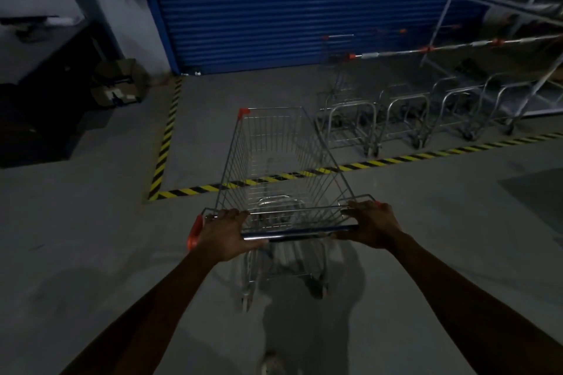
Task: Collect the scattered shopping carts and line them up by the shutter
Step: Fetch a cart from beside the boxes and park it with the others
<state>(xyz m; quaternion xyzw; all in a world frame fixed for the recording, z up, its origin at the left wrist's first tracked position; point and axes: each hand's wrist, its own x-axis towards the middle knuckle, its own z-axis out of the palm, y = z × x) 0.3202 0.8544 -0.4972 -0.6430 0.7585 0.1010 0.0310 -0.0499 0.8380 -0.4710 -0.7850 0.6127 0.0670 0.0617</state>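
Hands gripping a cart short of the shutter row.
Left hand (224,233) and right hand (373,227) each close their grip round the handle bar (300,232) of an empty shopping cart (274,155), its front over the striped floor tape (396,160). Nested carts (405,113) already stand in line to its right before the blue shutter (304,3); this one is judged not yet in line.

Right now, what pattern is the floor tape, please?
The floor tape has yellow-black diagonal stripes; head view.
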